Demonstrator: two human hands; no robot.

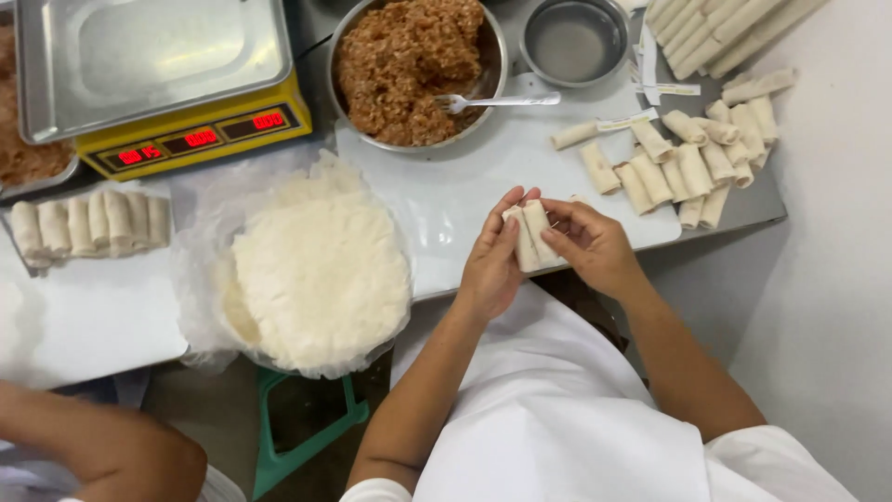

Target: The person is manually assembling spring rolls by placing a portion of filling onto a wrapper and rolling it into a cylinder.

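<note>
Hands: left hand (490, 265), right hand (589, 244) pinch spring roll (530, 234), fingers curled.

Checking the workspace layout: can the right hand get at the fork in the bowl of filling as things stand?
Probably yes, but not freely: the right hand and left hand both grip a roll. The fork handle juts over the bowl rim, nothing between.

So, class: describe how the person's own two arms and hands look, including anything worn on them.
Both hands, the left hand and the right hand, are bare: no gloves, rings or watch. The forearms are uncovered to the elbows, where short white fabric sleeves begin, matching the white garment over the lap.
</note>
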